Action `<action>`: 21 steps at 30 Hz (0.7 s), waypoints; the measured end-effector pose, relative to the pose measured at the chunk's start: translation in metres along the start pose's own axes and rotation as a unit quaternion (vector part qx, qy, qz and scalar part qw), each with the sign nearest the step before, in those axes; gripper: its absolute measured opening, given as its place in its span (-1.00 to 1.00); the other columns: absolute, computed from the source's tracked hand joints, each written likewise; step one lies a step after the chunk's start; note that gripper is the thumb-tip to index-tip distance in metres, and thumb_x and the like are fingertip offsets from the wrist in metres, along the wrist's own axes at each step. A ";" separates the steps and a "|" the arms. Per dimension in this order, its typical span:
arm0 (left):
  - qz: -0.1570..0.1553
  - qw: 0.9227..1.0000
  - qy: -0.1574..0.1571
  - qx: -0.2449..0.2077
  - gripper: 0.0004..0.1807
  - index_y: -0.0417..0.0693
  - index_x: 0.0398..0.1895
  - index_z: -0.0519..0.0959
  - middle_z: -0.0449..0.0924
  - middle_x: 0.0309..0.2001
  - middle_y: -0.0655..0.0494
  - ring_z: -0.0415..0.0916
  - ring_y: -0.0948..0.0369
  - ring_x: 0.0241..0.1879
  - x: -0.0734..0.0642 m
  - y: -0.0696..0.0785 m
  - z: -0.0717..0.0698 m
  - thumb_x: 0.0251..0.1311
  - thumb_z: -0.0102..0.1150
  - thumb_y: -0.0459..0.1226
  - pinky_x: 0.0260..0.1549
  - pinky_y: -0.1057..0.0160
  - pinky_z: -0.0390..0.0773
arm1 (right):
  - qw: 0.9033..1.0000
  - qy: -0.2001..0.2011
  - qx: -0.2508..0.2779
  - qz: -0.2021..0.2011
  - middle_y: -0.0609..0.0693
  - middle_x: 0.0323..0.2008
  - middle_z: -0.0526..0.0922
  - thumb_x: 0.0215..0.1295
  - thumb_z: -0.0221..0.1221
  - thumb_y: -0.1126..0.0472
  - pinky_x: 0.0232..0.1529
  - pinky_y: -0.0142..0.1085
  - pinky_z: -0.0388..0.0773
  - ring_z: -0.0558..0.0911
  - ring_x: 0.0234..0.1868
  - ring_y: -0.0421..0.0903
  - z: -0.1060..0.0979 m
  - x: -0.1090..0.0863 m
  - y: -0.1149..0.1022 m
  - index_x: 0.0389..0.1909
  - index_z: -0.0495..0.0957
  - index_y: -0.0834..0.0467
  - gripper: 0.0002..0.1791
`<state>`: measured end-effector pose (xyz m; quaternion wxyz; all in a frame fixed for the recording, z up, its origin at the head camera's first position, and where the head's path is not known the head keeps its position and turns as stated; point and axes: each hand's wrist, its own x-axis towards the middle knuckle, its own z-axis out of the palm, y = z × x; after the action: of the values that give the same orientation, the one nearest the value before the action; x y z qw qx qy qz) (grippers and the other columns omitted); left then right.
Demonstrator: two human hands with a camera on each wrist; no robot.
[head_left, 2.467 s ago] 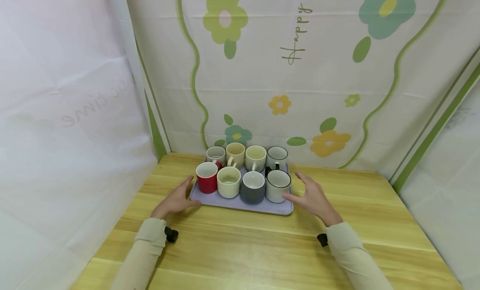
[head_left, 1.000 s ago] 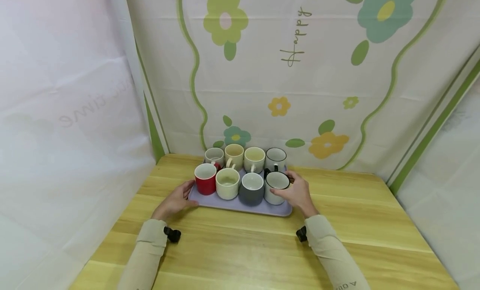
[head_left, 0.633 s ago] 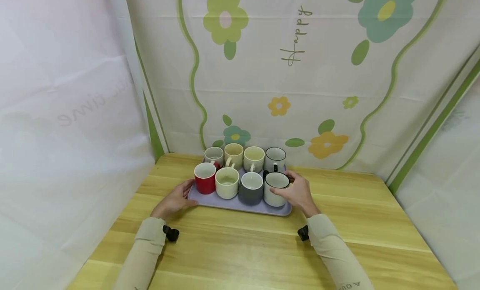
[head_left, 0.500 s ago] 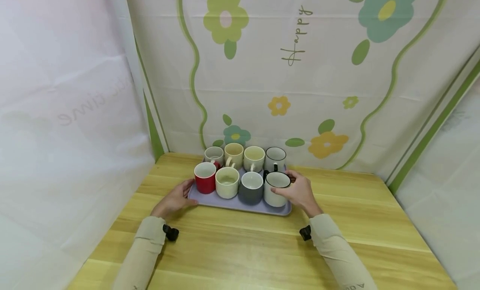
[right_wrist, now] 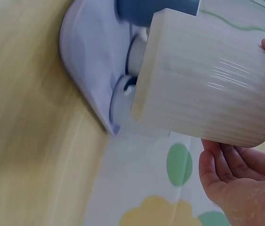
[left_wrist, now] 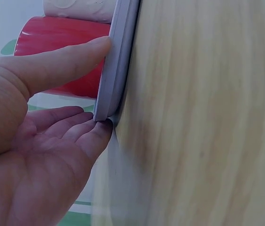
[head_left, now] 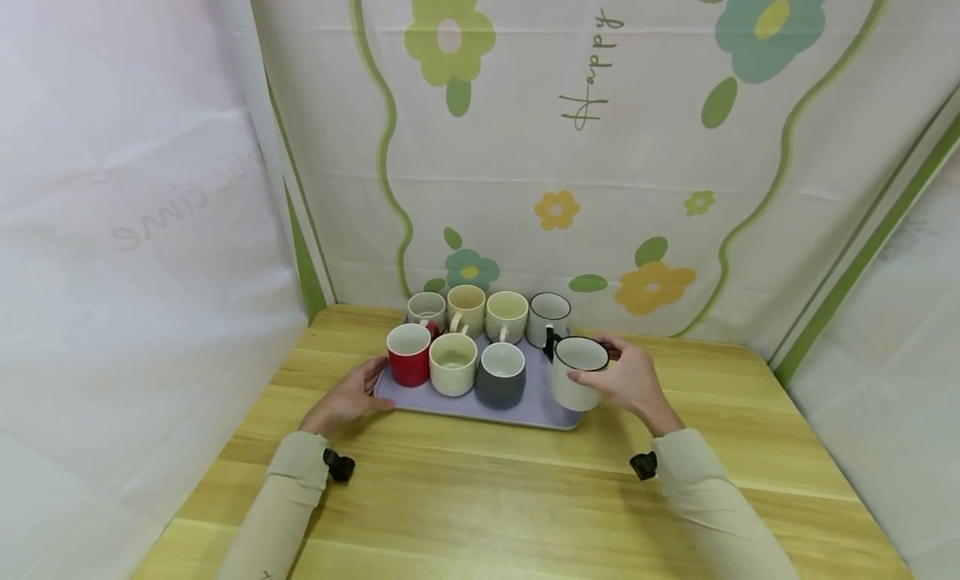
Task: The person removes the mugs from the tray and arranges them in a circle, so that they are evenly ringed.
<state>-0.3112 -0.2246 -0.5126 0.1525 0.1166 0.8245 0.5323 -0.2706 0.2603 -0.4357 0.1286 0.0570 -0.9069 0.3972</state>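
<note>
In the head view my right hand (head_left: 633, 384) grips a white mug with a black rim (head_left: 576, 380) around its side, raised over the right front corner of the lavender tray (head_left: 480, 408). Its black handle points left. The right wrist view shows this mug's ribbed side (right_wrist: 212, 75) tilted, its base apart from the tray. My left hand (head_left: 347, 402) holds the tray's left front corner, with the thumb on the rim and fingertips at the edge. Beside it stands a red mug (head_left: 409, 365). A cream mug (head_left: 453, 376) and a dark grey cup (head_left: 501, 384) complete the front row.
Along the tray's back stand a light grey mug (head_left: 427, 311), a beige mug (head_left: 467, 307), a pale yellow mug (head_left: 507, 315) and another black-rimmed white mug (head_left: 549, 317). A wooden table (head_left: 487, 497) lies below. Printed cloth (head_left: 495, 147) hangs close behind.
My right hand closed in on the front black-rimmed mug, then lifted it and shifted it right, baring tray beside the grey cup. My left hand came to the tray's edge and stayed there.
</note>
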 end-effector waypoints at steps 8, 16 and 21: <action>0.003 1.000 0.001 0.007 0.07 -0.34 0.70 -0.11 -0.20 0.72 -0.33 -0.17 -0.26 0.70 -0.001 -0.001 -0.002 0.31 0.40 -0.41 0.66 -0.19 0.05 | 0.999 0.012 -0.037 0.009 0.17 0.04 0.76 0.05 0.60 -0.17 -0.09 -0.32 0.62 0.71 0.04 0.11 -0.037 0.001 0.022 0.25 0.61 0.17 -0.19; -0.005 1.000 0.001 -0.004 0.06 -0.34 0.70 -0.11 -0.20 0.72 -0.33 -0.17 -0.25 0.70 -0.001 0.000 -0.001 0.31 0.39 -0.42 0.66 -0.19 0.05 | 0.997 0.041 -0.069 0.009 0.21 -0.01 0.73 0.12 0.55 -0.21 -0.27 -0.42 0.59 0.66 -0.12 0.02 -0.069 0.009 0.043 0.21 0.59 0.19 -0.22; -0.007 1.000 0.003 -0.008 0.06 -0.34 0.70 -0.11 -0.20 0.72 -0.32 -0.17 -0.24 0.70 -0.001 -0.001 -0.001 0.31 0.37 -0.44 0.66 -0.18 0.04 | 0.997 0.057 -0.058 0.017 0.24 -0.01 0.71 0.15 0.54 -0.18 -0.36 -0.47 0.62 0.62 -0.21 -0.15 -0.083 0.017 0.060 0.20 0.59 0.20 -0.26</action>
<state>-0.3105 -0.2268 -0.5128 0.1545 0.1082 0.8215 0.5381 -0.2840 0.3617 -0.4196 0.1766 0.0116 -0.9205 0.3484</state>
